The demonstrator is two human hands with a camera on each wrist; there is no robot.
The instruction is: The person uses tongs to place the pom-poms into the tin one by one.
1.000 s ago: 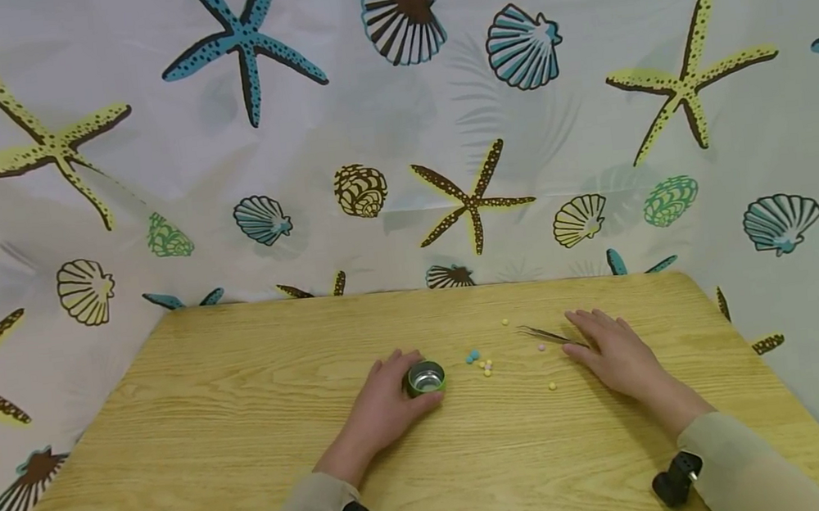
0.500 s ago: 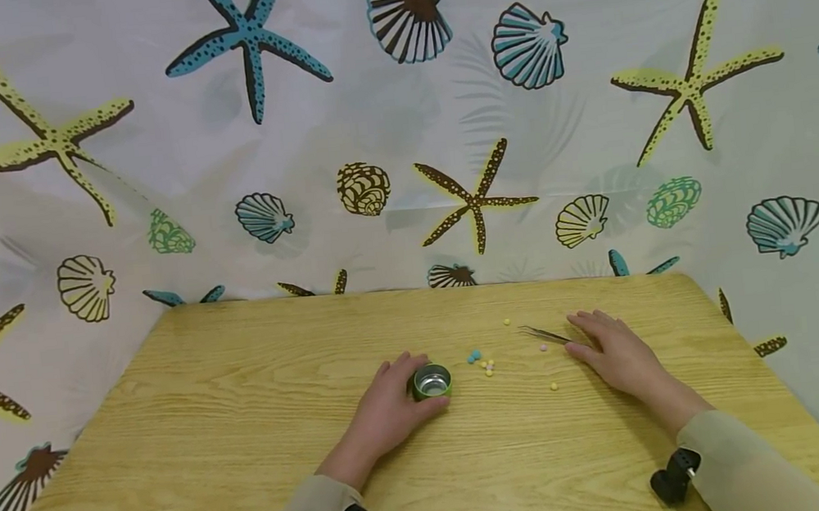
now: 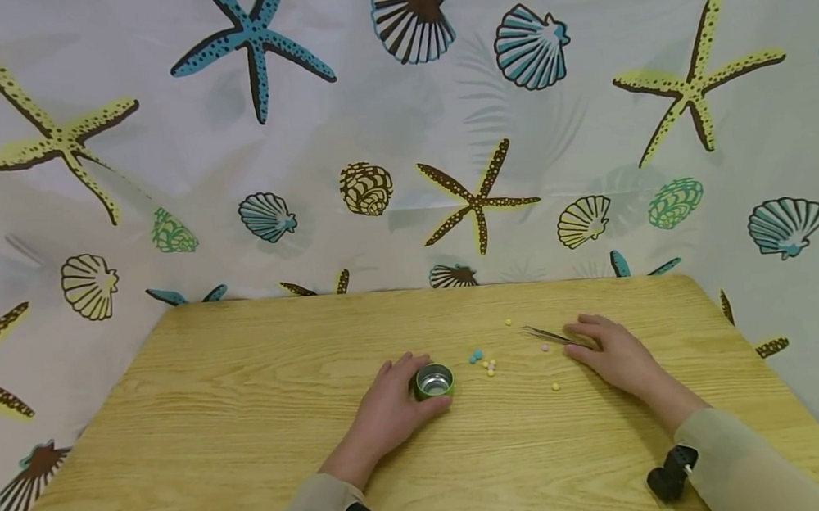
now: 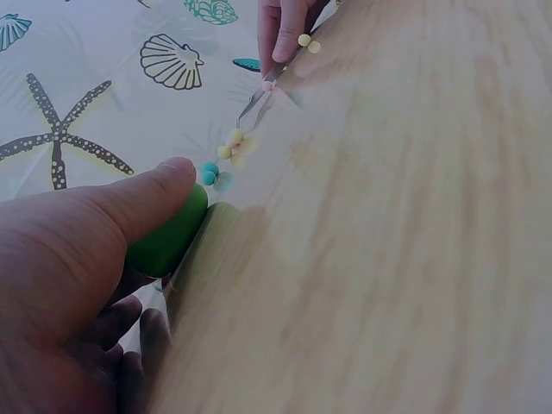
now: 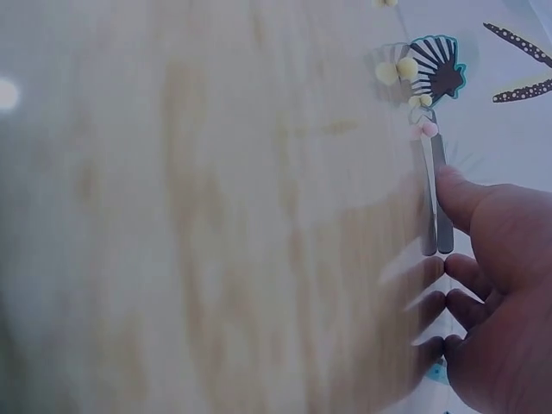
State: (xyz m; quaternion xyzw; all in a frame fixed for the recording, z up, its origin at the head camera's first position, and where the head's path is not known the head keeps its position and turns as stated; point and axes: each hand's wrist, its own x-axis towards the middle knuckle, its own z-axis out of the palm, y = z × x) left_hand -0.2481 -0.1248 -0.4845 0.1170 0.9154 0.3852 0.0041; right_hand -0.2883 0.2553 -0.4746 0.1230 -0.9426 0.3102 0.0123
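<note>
My left hand (image 3: 387, 410) curls around a small green tin (image 3: 434, 381) on the tabletop (image 3: 209, 406), thumb along one side and fingers round the other, as the left wrist view shows. The tin stands upright with its open mouth up, so the grip seems meant to keep it from sliding or tipping. It sits a little left of the middle of the tabletop, just beside a loose cluster of small beads (image 3: 485, 362): two blue ones and several pale yellow ones, close enough to the tin that they need little travel.

My right hand (image 3: 615, 355) lies low on the tabletop to the right, fingers gently bent. Its fingertips (image 5: 453, 194) rest on the near end of a pair of metal tweezers (image 3: 546, 335) that lie flat on the wood with their tips pointing toward the beads. From the right wrist view my thumb touches the handle end, but the tweezers are not lifted; I judge the hand is only settling onto them, not pinching them.

A pink bead (image 3: 544, 349) lies right at the tweezer tips. One yellow bead (image 3: 555, 387) lies apart toward me, and another yellow bead (image 3: 508, 322) lies farther back. Behind the tabletop hangs a curtain (image 3: 397, 125) printed with starfish and shells.
</note>
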